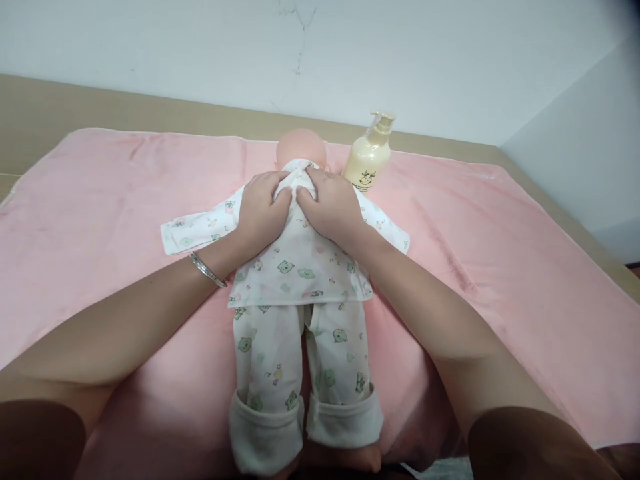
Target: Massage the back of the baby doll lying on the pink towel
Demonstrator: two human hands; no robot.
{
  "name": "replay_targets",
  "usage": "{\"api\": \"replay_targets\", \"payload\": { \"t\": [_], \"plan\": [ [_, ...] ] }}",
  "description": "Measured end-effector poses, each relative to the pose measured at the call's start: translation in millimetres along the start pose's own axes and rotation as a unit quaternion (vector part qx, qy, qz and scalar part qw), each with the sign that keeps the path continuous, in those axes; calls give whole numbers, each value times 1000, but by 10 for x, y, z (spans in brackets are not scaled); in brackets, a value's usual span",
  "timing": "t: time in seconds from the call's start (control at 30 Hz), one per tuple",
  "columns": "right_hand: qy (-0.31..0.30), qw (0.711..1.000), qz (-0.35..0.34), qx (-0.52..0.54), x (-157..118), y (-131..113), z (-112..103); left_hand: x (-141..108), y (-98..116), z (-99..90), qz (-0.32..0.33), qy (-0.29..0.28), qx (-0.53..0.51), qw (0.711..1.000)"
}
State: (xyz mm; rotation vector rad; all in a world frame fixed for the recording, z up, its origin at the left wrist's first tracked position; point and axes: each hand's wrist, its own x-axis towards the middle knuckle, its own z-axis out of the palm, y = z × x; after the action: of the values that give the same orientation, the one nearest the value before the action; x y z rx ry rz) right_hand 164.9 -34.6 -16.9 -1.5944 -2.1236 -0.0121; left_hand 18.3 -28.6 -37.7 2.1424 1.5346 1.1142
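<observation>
A baby doll (pixel 300 148) lies stretched out with its head away from me; no face shows on the smooth, bald head. It wears a white shirt (pixel 300 277) printed with small green animals, and matching trousers (pixel 273 353) with turned-up cuffs. My left hand (pixel 265 205) rests on the left side of the doll's upper body, thumb apart from the fingers. On the other side my right hand (pixel 333 203) lies the same way, thumb spread, fingertips by the collar. Both hands press on the cloth, and some fingers are partly hidden.
Just right of the doll's head stands a cream-yellow pump bottle (pixel 369 153) with a cow drawing. A pink blanket (pixel 475 227) lies under everything, with a wooden surface (pixel 40 113) showing at its edges. Behind is a white wall (pixel 200 60) with cracks.
</observation>
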Motion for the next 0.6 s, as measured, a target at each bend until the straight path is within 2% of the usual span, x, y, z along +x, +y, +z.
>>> {"api": "replay_targets", "payload": {
  "t": [0.27,0.4,0.6],
  "plan": [
    [-16,1000,-5,6,24,23,0,-11,8,9,-3,0,-7,1000],
    [-29,1000,-4,11,51,58,19,-12,13,32,-17,-1,38,999],
    [-57,997,10,-53,-40,-88,-63,123,25,-74,-59,-83,73,992]
  ]
}}
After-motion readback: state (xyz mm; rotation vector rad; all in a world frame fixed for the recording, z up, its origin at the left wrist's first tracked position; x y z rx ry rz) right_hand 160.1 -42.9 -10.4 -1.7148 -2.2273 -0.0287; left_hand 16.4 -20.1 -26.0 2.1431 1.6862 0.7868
